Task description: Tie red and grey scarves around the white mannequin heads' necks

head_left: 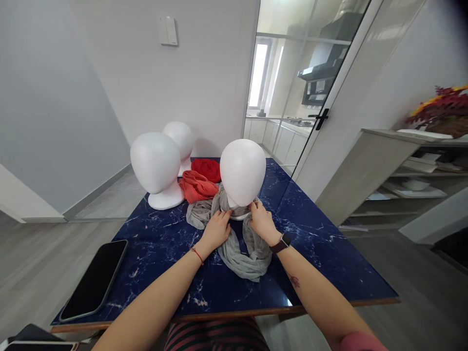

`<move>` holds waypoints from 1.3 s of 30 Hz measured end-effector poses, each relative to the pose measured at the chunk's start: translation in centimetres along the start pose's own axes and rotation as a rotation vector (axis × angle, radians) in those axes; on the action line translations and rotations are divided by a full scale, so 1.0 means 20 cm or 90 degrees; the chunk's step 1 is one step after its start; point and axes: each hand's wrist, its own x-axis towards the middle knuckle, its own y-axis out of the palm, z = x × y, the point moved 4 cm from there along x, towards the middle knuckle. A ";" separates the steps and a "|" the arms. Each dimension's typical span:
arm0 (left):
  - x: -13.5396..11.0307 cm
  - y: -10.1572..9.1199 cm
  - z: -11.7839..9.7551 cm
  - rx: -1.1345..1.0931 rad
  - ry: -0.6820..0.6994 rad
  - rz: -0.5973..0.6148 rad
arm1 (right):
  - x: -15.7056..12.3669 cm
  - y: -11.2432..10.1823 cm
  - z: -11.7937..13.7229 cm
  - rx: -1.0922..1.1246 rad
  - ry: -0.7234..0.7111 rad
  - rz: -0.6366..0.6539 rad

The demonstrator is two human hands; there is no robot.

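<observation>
A white foam mannequin head (243, 171) stands mid-table on the dark blue marbled table (321, 263), with a grey scarf (237, 253) wrapped round its neck and trailing toward me. My left hand (216, 229) is closed on the scarf at the left of the neck. My right hand (260, 219), with a dark watch on its wrist, pinches the scarf at the right of the neck. Both hands touch the cloth right below the head.
Two more white mannequin heads (156, 168) (179, 141) stand at the back left. An orange-red scarf (195, 187) and a red scarf (207, 169) lie between them and the near head. A black phone (95, 279) lies near the table's front left corner. A shelf unit (409, 175) is on the right.
</observation>
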 end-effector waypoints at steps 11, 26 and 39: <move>0.00 0.01 -0.07 0.144 0.138 0.044 | 0.01 0.04 -0.06 -0.028 0.008 0.028; -0.02 0.00 -0.04 0.157 0.071 -0.012 | 0.09 0.04 -0.20 0.009 0.068 -0.037; -0.02 0.01 -0.02 0.030 0.108 -0.010 | 0.04 -0.01 -0.05 0.021 0.024 -0.101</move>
